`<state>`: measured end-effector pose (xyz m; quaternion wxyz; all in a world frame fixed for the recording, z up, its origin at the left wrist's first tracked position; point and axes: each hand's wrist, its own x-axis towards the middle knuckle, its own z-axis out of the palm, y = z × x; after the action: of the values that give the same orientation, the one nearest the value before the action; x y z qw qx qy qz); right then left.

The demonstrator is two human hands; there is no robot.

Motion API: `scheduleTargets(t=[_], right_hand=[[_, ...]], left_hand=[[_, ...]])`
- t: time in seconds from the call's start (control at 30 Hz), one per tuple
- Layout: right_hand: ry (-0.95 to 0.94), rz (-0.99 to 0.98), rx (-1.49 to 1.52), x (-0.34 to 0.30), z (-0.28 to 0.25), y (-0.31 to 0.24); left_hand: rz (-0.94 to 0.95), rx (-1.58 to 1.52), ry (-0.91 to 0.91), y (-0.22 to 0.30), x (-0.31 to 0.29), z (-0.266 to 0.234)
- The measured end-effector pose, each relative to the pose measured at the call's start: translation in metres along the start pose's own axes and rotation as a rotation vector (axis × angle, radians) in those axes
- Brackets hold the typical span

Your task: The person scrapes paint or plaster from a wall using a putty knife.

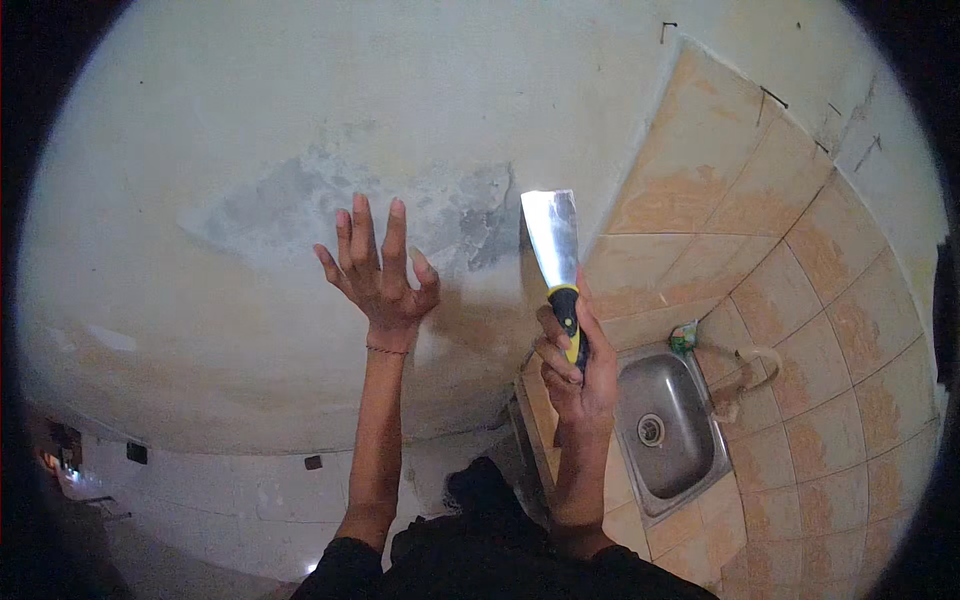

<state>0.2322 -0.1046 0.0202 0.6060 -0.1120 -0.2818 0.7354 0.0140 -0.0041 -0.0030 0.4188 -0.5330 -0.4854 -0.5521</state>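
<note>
In my right hand (580, 370) is a putty knife (553, 235) with a wide shiny metal blade and a black and yellow handle. Its blade points up, close to the right end of a rough grey patch (270, 205) on the pale wall. My fingers wrap round the handle. My left hand (383, 265) is raised with its fingers spread, over the lower edge of that patch. Nothing is in it; whether the fingertips touch the wall I cannot tell. Paint is gone from the patch, and its right part (485, 215) looks darker and flaky.
A steel sink (672, 430) is set in a tiled counter (700, 545) at the right, with a faucet (765, 365) and a small green packet (684, 338) by its far corner. Orange-patterned tiles (830, 400) cover the right wall. Nails (668, 30) stick out near the top.
</note>
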Motion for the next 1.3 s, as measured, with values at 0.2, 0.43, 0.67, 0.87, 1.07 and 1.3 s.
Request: scheduleTargets(t=[0.2, 0.43, 0.67, 0.87, 1.07, 1.3], right_hand=[[-0.004, 0.026, 0.038, -0.004, 0.002, 0.001], [0.003, -0.017, 0.055, -0.005, 0.009, 0.008], [0.01, 0.008, 0.117, -0.004, 0.015, 0.012], [0.059, 0.024, 0.094, -0.007, 0.023, 0.007], [-0.049, 0.014, 0.13, 0.004, 0.018, 0.004], [-0.055, 0.014, 0.163, -0.004, 0.02, 0.003]], left_hand=[[-0.033, -0.049, 0.019, 0.005, 0.003, -0.002], [-0.019, -0.037, 0.034, 0.007, 0.001, 0.001], [-0.032, -0.02, 0.031, 0.008, 0.004, -0.001], [-0.006, -0.036, 0.042, 0.007, 0.004, 0.0], [-0.014, -0.043, 0.044, 0.009, 0.005, 0.0], [-0.006, -0.014, 0.036, 0.009, 0.004, -0.001]])
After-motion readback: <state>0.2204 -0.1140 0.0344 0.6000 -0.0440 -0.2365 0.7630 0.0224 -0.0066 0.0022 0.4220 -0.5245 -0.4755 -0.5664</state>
